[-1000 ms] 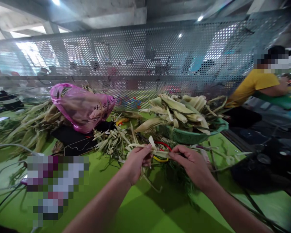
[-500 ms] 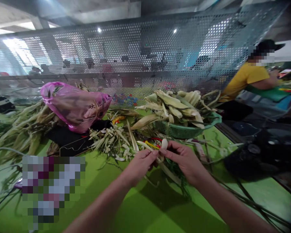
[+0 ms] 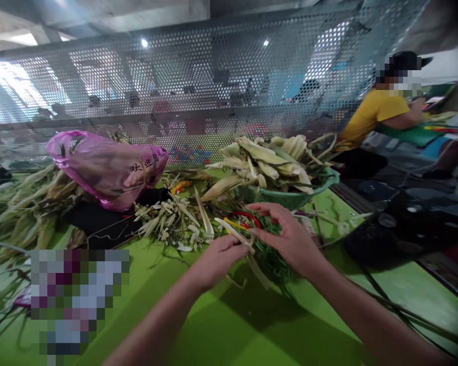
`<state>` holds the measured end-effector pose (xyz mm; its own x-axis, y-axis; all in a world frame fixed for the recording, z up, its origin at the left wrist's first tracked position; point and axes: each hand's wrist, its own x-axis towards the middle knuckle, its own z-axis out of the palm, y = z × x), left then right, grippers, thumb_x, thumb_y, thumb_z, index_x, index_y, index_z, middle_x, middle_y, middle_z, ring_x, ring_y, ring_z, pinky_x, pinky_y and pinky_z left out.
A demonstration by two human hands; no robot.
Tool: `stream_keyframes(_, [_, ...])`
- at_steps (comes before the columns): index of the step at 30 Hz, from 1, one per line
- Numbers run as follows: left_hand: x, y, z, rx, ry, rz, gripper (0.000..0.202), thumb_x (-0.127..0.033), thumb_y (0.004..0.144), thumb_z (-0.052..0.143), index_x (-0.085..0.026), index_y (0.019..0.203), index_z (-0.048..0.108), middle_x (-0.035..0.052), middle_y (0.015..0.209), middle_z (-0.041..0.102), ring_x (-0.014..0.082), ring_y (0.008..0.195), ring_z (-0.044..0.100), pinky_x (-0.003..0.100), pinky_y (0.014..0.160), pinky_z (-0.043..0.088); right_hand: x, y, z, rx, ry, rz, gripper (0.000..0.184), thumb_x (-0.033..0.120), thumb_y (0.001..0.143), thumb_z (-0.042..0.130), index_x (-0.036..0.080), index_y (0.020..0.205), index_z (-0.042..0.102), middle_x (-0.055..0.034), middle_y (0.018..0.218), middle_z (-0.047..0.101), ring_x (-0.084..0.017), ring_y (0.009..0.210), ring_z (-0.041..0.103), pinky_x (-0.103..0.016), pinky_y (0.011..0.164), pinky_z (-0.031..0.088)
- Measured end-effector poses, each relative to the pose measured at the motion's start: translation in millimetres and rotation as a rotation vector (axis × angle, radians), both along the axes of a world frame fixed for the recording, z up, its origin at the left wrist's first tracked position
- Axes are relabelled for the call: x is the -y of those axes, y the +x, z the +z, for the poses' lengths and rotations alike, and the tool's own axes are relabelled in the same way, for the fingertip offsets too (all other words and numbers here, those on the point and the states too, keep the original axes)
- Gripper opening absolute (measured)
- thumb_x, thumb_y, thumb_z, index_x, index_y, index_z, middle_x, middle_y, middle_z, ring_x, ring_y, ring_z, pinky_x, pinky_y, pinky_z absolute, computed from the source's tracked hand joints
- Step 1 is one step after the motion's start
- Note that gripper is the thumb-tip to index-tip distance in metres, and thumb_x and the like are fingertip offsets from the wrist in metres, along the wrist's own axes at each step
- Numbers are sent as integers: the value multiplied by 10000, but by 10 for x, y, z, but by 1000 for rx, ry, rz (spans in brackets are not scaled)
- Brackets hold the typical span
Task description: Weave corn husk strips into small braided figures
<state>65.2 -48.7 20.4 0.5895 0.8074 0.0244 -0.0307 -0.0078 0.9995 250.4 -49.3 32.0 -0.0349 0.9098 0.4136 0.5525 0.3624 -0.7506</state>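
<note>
My left hand (image 3: 217,258) is closed in a pinch on a pale leaf strip (image 3: 234,233) that slants up to the left and hangs down below the hands. My right hand (image 3: 288,239) pinches the same strip with thumb and forefinger, its other fingers arched above. Both hands hover over a bunch of thin dark green stems (image 3: 270,256) on the green table (image 3: 232,325). Red and yellow loops (image 3: 244,219) lie just behind the hands.
A green basin (image 3: 313,189) heaped with pale husks stands behind the hands. Cut leaf pieces (image 3: 175,218), a pink plastic bag (image 3: 107,168), a black mat (image 3: 110,226) and long leaves (image 3: 23,208) lie left. A perforated metal screen (image 3: 198,86) backs the table. A person in yellow (image 3: 377,114) sits at right.
The hands shifted slightly and the right hand's fingers arched open above its pinch. The strip, first stretched level between the hands, now slants. The camera swung right, so everything slid left.
</note>
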Motion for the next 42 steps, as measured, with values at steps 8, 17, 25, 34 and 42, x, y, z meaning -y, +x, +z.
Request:
stream_keyframes(8, [20,72,-68,-113,84,-48,196,-307,818,564,-155,794,684,29,746,593,160,731,510,254,708,401,91,-111,9,-23,-106,183,56,263,790,658,208,782,665,-44,907,673,-226,943,590,-385,878,427])
stream_keyframes(17, [90,109,-80,-195,34,-86,241,-373,788,615,-153,698,649,-7,624,495,115,607,420,223,574,334,63,-121,5,-229,-144,52,142,325,767,669,195,732,623,-12,765,611,-178,760,564,-321,750,444])
stream_keyframes(25, [29,106,-100,115,-200,121,359,-498,800,609,-141,769,622,4,672,538,98,626,464,209,597,352,20,-18,13,-442,-356,172,215,372,769,685,199,887,640,-23,841,652,-155,735,604,-301,722,495])
stream_keyframes(34, [14,87,-118,191,-364,131,330,-463,762,673,-136,803,663,-7,642,547,81,584,467,193,565,348,1,-60,-32,-408,-219,112,177,333,729,714,204,777,603,4,743,582,-151,709,559,-282,696,477])
stream_keyframes(42, [-61,84,-139,242,-355,310,373,-455,728,712,-147,938,719,17,724,636,92,632,539,185,587,386,51,18,88,-2,-152,-10,262,473,847,577,212,830,590,-35,833,618,-199,791,566,-294,682,429])
